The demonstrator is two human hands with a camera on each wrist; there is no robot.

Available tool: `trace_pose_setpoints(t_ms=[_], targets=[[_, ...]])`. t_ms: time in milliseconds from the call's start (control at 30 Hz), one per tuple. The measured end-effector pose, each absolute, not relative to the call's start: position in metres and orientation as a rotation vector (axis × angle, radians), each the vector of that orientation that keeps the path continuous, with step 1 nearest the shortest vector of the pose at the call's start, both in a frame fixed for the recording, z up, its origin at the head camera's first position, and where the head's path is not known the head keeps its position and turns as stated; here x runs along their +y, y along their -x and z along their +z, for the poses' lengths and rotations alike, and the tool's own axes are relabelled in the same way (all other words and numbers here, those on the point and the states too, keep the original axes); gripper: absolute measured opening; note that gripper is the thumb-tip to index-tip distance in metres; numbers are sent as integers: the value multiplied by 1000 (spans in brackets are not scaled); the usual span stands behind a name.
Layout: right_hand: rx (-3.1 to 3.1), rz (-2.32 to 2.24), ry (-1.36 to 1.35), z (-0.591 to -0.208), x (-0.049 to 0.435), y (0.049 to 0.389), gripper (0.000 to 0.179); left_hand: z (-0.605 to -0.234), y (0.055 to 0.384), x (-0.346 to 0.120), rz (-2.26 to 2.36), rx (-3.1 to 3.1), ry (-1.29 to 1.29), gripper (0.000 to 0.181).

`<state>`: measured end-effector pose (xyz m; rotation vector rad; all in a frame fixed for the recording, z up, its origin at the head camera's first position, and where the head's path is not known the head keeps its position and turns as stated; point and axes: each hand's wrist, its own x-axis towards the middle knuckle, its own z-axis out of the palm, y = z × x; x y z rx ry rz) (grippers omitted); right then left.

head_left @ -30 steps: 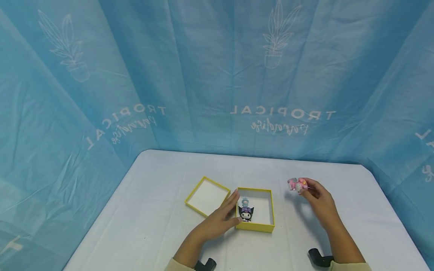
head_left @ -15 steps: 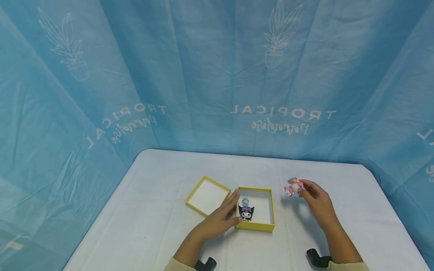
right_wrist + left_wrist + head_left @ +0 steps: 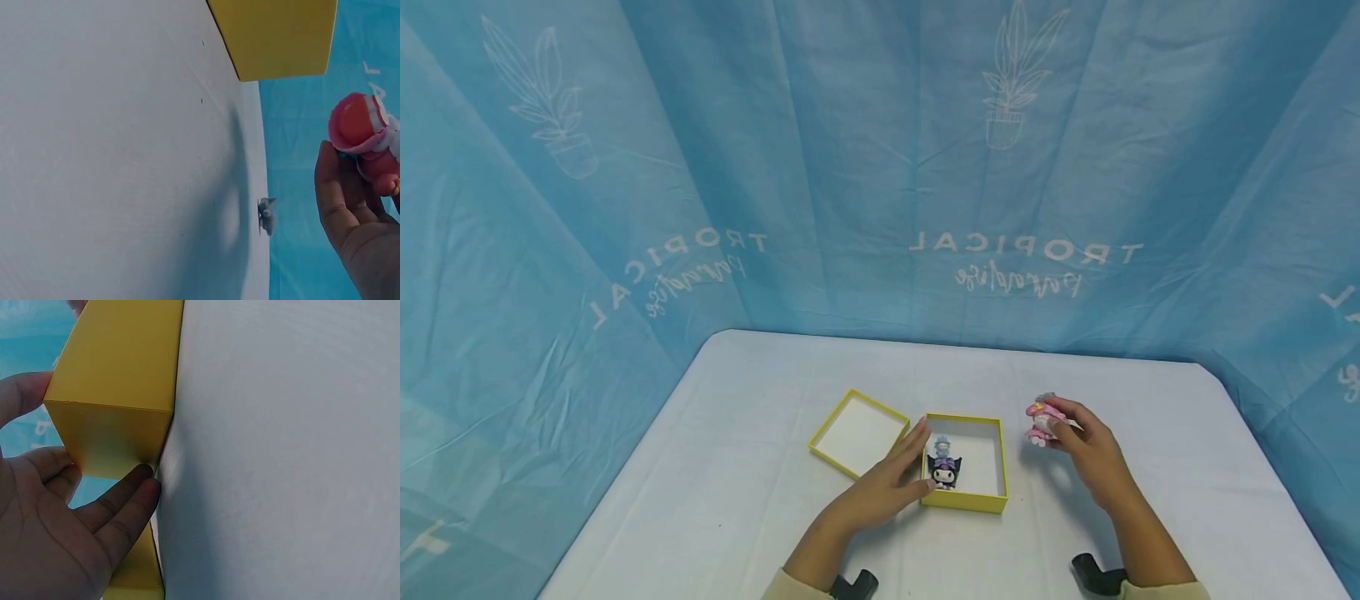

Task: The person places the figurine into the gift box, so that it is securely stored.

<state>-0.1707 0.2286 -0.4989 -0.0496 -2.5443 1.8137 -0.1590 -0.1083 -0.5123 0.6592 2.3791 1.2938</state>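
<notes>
My left hand [image 3: 880, 496] holds the left side of an open yellow box [image 3: 966, 503] with a white inside. Its thumb reaches over the rim at the near corner, and outer fingers lie against the side wall [image 3: 115, 437]. Inside the box, at the left, is a black-and-white Kuromi figurine [image 3: 943, 473] with a small blue figure [image 3: 942, 447] above its head. To the right of the box, my right hand [image 3: 1093, 450] pinches a pink-and-white toy figurine [image 3: 1041, 421] above the table. The right wrist view shows its pink-rimmed red head part [image 3: 356, 122]; the rest is cut off.
The yellow lid [image 3: 831, 458] lies with its white inside up, left of the box. A small grey figurine [image 3: 267, 215] stands on the white table [image 3: 737, 417], beyond the right hand. Blue printed curtains [image 3: 850, 167] hang around the table.
My right hand has moved slightly left and turned the pink figurine, bringing it closer to upright. The left hand, box and lid stay in place.
</notes>
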Motion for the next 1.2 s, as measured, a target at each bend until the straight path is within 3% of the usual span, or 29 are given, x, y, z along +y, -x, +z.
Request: trace_pose_setpoints(t_ms=[867, 1200], targets=[[-2617, 1768, -24, -501, 214, 168, 47, -512, 158, -109, 1293, 2373, -655, 79], [-2689, 1889, -72, -501, 209, 166, 75, -512, 159, -108, 1297, 2370, -666, 78]])
